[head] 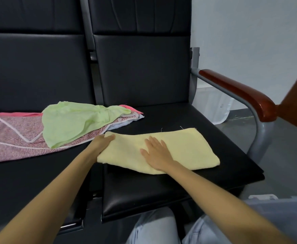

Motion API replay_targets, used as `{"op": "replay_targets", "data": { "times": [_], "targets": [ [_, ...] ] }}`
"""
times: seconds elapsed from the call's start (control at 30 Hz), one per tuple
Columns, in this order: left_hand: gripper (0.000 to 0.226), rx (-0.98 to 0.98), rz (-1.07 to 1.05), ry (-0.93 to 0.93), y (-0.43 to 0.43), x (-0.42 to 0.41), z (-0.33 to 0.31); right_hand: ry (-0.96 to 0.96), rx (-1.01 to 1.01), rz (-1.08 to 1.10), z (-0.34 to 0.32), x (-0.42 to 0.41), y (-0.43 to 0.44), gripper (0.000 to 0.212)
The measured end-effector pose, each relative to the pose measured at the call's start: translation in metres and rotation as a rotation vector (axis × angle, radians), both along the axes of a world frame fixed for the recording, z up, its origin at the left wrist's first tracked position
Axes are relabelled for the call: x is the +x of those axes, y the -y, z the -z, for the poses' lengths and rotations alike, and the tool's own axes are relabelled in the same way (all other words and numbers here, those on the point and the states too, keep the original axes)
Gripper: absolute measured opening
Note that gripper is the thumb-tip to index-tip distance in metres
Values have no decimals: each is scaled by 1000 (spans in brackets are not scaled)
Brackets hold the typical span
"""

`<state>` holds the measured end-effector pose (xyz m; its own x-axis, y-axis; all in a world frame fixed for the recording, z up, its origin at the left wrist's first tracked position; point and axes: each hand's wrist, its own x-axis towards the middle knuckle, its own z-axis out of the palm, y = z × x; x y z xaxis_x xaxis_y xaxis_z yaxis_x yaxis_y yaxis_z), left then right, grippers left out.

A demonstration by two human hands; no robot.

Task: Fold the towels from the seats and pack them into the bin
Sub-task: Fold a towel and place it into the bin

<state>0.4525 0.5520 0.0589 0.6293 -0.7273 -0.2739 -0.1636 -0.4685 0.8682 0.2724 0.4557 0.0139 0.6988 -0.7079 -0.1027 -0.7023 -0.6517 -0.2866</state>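
1. The right hand (157, 154) is pressing flat, fingers straight, on the folded yellow towel (188, 148) lying on the black seat (161, 189)
2. The left hand (102, 142) is gripping that towel's left edge, fingers curled over it
3. Beyond, a green towel (70, 122) is lying crumpled on a pink towel (12, 138)
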Motion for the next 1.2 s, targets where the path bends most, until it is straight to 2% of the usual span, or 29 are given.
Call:
{"op": "replay_targets", "data": {
  "times": [0.1,0.17,0.2,0.3,0.4,0.47,0.57,0.6,0.67,0.77,0.83,0.9,1.0,1.1,1.2],
  "targets": [
    [42,-106,-36,16,7,1,-23,22,92,26,-1,12,-14,63],
    [29,-173,-20,2,15,-9,-45,126,233,10,-8,20,-23,59],
    [19,-203,2,-6,21,-15,-55,248,363,18,-13,21,-27,58],
    [27,-323,89,-79,40,-43,-79,718,772,152,-30,4,-30,53],
    [24,-334,219,16,62,-85,-85,1068,915,408,-42,-35,-7,37],
    [16,-318,298,16,73,-121,-78,1159,1025,620,-46,-65,15,33],
    [54,-186,422,-110,85,-162,-48,1028,1149,776,-46,-108,44,61],
    [57,-134,457,-155,86,-170,-38,975,1156,803,-44,-119,51,70],
    [53,-103,397,-157,90,-169,-21,822,1058,820,-45,-130,58,68],
    [41,-200,242,104,90,-155,-10,507,761,756,-50,-130,56,44],
    [40,-217,260,296,84,-146,-2,375,614,715,-49,-125,55,46],
    [43,-146,357,477,75,-140,12,299,495,670,-47,-119,54,42],
    [51,61,534,750,61,-138,37,168,269,593,-43,-112,44,20],
    [50,101,540,849,55,-129,46,113,81,503,-32,-106,30,30],
    [49,192,447,918,47,-121,44,194,42,520,-22,-109,25,38]
  ]
}}
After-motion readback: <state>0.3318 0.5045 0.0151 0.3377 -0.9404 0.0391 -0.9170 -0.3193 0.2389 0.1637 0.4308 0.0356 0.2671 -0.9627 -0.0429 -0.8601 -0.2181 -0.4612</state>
